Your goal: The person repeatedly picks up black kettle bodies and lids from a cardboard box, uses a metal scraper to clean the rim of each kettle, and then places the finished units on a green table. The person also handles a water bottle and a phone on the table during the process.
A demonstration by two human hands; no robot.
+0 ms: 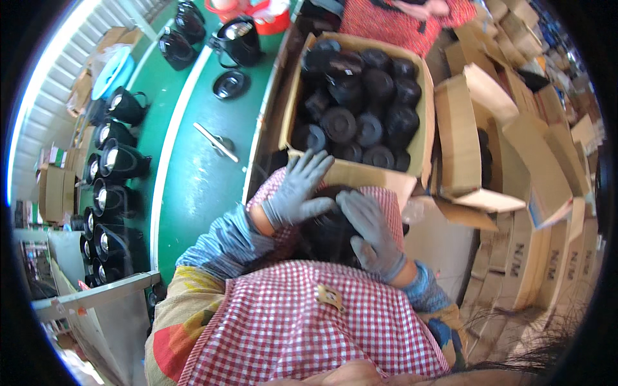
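A rounded, glossy black vessel (328, 237) rests in my lap, partly hidden by my gloved hands and the apron. My left hand (296, 193), in a grey glove, is open at its upper left, fingers spread and thumb over its top. On the other side my right hand (374, 235), gloved too, lies flat and open against its right edge, with fingers pointing up and left. Just beyond my knees stands a cardboard carton (423, 128) filled with several round black parts (339, 123).
Along the green bench (187, 212) on my left stand several black jugs (122, 161) with silvery insides. A black lid (230, 84) and a white stick (215, 143) lie there too. Open cartons (458, 128) crowd the right. A red patterned cloth (386, 26) lies beyond the filled carton.
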